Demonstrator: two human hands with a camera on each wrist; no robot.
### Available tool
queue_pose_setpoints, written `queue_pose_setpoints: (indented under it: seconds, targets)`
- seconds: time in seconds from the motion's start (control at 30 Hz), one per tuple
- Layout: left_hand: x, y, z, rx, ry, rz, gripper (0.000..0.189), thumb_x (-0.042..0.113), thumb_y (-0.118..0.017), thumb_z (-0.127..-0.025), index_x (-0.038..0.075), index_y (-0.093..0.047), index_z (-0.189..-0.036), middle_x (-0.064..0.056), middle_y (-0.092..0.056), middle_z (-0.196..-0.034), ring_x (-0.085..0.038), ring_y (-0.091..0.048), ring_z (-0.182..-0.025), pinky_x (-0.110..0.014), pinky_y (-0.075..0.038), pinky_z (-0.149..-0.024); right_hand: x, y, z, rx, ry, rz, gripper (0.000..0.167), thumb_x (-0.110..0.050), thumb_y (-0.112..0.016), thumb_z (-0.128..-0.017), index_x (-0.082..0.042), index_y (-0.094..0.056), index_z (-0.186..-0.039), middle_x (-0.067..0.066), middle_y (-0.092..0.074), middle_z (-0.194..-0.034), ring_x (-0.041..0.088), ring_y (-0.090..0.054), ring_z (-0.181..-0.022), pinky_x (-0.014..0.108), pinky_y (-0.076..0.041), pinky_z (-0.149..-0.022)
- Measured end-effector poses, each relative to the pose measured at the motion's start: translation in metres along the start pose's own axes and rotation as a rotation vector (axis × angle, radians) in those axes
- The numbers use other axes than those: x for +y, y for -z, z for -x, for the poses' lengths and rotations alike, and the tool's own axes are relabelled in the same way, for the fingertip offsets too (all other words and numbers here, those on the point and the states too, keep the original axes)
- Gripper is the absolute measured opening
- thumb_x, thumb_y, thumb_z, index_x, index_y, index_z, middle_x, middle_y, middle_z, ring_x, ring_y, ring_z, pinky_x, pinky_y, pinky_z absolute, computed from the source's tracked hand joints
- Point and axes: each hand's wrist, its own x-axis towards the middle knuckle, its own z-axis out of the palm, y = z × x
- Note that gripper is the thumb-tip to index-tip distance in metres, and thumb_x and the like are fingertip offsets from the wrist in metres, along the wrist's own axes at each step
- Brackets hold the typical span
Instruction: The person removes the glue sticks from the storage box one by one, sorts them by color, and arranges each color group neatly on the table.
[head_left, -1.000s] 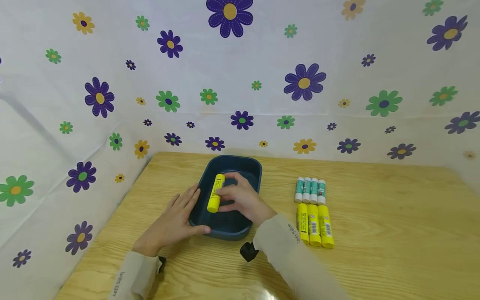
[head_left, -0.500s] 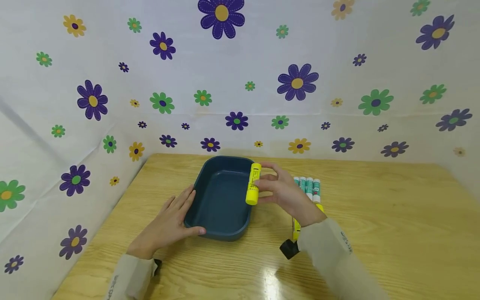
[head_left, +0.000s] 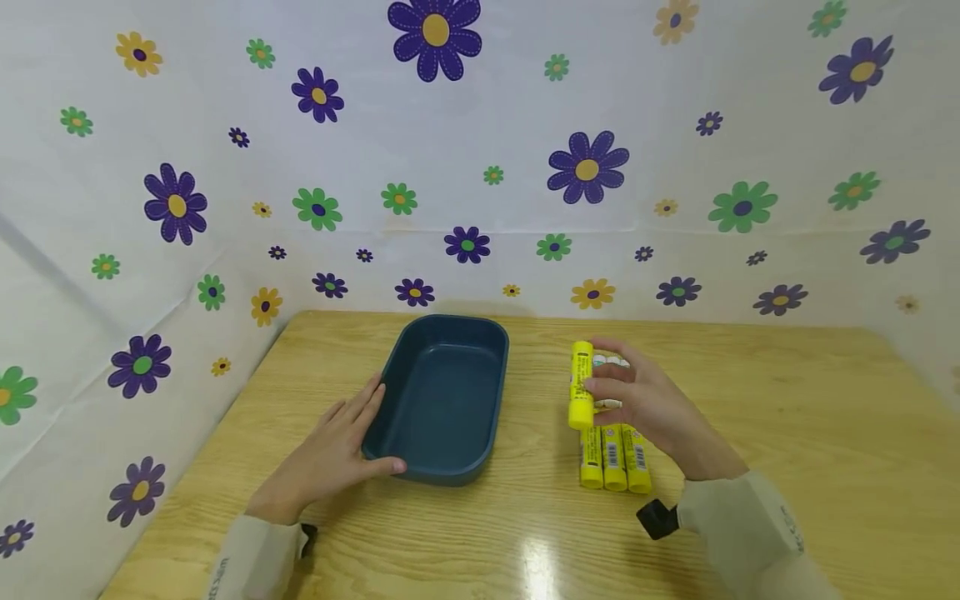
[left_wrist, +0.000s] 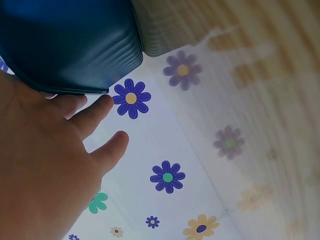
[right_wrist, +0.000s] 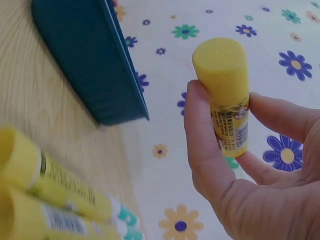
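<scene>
My right hand (head_left: 645, 396) pinches a yellow glue stick (head_left: 581, 385) between thumb and fingers, in the air above the row of glue sticks. In the right wrist view this glue stick (right_wrist: 225, 95) shows its cap end and a barcode label. My left hand (head_left: 330, 450) rests with straight fingers on the left rim of a dark blue bin (head_left: 442, 408), which has nothing in it. The left wrist view shows those fingers (left_wrist: 95, 117) along the bin's edge (left_wrist: 75, 91). Three yellow glue sticks (head_left: 613, 458) lie side by side on the table, right of the bin.
Smaller teal-and-white glue sticks (head_left: 611, 361) lie behind the yellow row, mostly hidden by the right hand. The wooden table (head_left: 787, 433) meets a white cloth with flowers (head_left: 525, 108) at the back and left.
My right hand has carried the yellow glue stick out of the bin and rightward, over the row of glue sticks. The left hand has stayed on the bin's rim.
</scene>
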Motion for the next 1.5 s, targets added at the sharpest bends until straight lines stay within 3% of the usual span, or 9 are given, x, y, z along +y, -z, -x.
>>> queue_pose_setpoints:
  seconds: [0.43,0.83,1.13,1.5]
  targets:
    - [-0.001,0.002,0.001,0.006,0.008,-0.003,0.112,0.066,-0.069,-0.086,-0.009,-0.024,-0.157,-0.022,-0.016,-0.166,-0.044,-0.027,-0.148,-0.066,-0.019,-0.115,0.021,0.053,0.028,0.086,-0.023,0.151,0.069,-0.008,-0.059,-0.102,-0.003,-0.019,-0.158,0.024,-0.050,-0.125,0.024,-0.063,-0.099,0.042,-0.060,-0.080]
    - [-0.005,0.001,0.002,0.006,0.018,-0.009,0.112,0.066,-0.069,-0.086,-0.008,-0.023,-0.157,-0.022,-0.016,-0.166,-0.044,-0.027,-0.147,-0.066,-0.019,-0.115,0.038,0.076,0.042,0.106,-0.108,0.301,0.072,-0.008,-0.062,-0.099,0.004,-0.019,-0.155,0.032,-0.044,-0.130,0.029,-0.061,-0.096,0.045,-0.061,-0.077]
    - [-0.005,0.003,0.006,0.010,0.011,-0.014,0.113,0.067,-0.068,-0.086,-0.008,-0.023,-0.157,-0.023,-0.016,-0.166,-0.044,-0.027,-0.147,-0.066,-0.021,-0.115,0.049,0.076,0.042,0.079,-0.148,0.419,0.069,-0.005,-0.065,-0.098,0.010,-0.023,-0.151,0.032,-0.050,-0.118,0.028,-0.062,-0.088,0.049,-0.061,-0.072]
    - [-0.005,0.002,0.005,-0.005,0.022,0.015,0.111,0.063,-0.070,-0.086,-0.007,-0.021,-0.158,-0.021,-0.013,-0.167,-0.044,-0.024,-0.149,-0.066,-0.018,-0.116,0.053,0.065,0.041,0.069,-0.152,0.518,0.065,-0.004,-0.066,-0.097,0.011,-0.029,-0.148,0.032,-0.051,-0.116,0.030,-0.059,-0.090,0.042,-0.061,-0.069]
